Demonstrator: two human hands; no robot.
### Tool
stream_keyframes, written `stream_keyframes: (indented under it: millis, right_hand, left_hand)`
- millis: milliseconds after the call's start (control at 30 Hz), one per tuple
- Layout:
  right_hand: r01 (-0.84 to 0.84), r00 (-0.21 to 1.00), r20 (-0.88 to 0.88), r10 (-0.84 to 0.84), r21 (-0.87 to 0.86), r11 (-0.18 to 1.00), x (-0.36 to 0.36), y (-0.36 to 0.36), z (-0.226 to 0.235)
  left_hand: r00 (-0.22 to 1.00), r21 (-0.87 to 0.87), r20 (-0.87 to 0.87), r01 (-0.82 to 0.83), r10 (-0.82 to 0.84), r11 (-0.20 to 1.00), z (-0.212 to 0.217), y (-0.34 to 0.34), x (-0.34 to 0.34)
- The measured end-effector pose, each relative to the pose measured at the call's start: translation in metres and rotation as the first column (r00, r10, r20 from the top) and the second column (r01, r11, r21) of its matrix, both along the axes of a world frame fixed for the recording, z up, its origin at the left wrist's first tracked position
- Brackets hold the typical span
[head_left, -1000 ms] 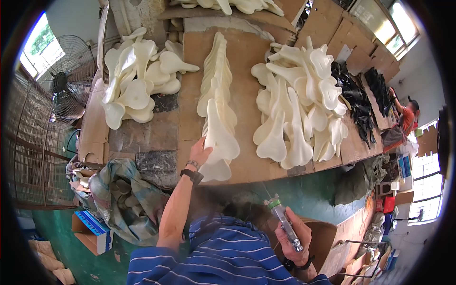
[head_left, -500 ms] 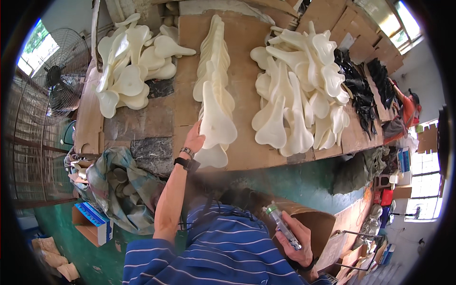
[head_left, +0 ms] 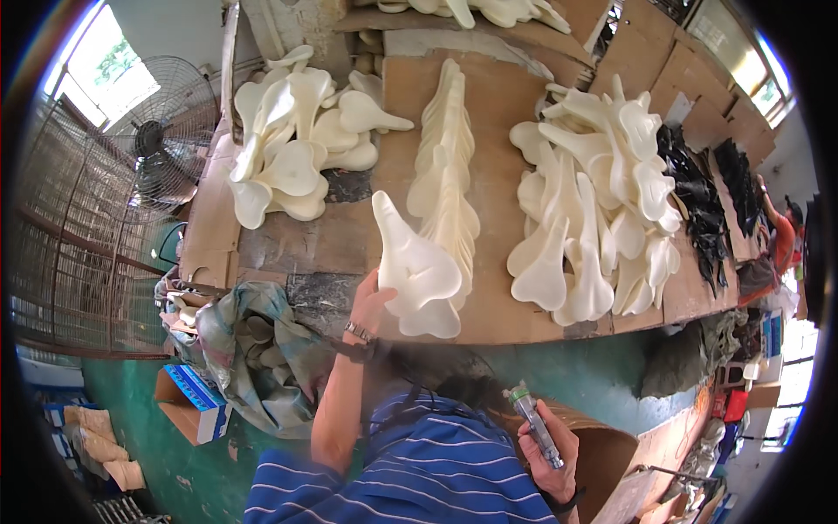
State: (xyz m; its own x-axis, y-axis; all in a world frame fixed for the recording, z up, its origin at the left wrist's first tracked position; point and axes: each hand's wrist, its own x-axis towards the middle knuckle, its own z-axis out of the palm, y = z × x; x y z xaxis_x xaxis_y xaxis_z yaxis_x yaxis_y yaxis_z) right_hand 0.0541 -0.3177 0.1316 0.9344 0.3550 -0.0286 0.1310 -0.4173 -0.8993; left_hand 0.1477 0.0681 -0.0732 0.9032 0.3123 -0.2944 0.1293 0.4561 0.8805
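My left hand [head_left: 371, 301] is closed on the edge of a cream bicycle saddle pad [head_left: 412, 262], its narrow nose pointing away from me. The pad is tilted to the left, over the near end of a long overlapping row of saddle pads [head_left: 447, 157] on the table. One more pad [head_left: 434, 320] of that row shows just below it. My right hand [head_left: 556, 445] is wrapped round a short cylindrical tool [head_left: 536, 424], grey and partly see-through with a greenish top. It is held low beside my striped shirt, away from the table.
Loose heaps of saddle pads lie at the left [head_left: 292, 157] and right [head_left: 602, 192] of the cardboard-covered table [head_left: 497, 288]. Black pieces [head_left: 694, 196] lie further right, near another person [head_left: 781, 240]. A fan [head_left: 157, 140], a sack [head_left: 231, 341] and an open box [head_left: 188, 402] stand left.
My left hand has lifted and turned the front saddle pad of the row toward the left. The view has shifted, so the table sits further right and lower. My right hand still holds the tool.
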Motion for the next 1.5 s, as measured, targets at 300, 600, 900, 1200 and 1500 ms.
stream_keyframes:
  millis: [300,600,900,1200,1500]
  right_hand:
    - [-0.071,0.997,-0.016,0.070,-0.051,0.996,0.019,0.021,-0.005]
    - [-0.118,0.993,-0.007,0.118,-0.058,0.991,0.029,0.046,-0.012]
    - [-0.133,0.990,0.042,0.136,-0.057,0.989,0.039,0.070,-0.014]
    - [-0.080,0.992,-0.106,0.073,-0.064,0.995,0.034,0.069,-0.019]
    - [-0.059,0.998,-0.045,0.053,-0.149,0.987,0.024,0.064,-0.001]
  left_hand:
    - [0.995,-0.236,0.005,-0.095,0.099,0.967,-0.009,0.029,-0.028]
    - [0.929,0.152,-0.365,0.125,-0.062,0.980,0.009,0.051,-0.043]
    - [0.873,0.253,-0.387,-0.209,0.296,0.945,-0.034,0.136,-0.087]
    - [0.846,0.596,-0.140,-0.342,0.514,0.727,-0.148,0.152,-0.076]
    - [0.961,0.811,-0.272,0.253,-0.044,0.528,-0.093,-0.018,0.006]
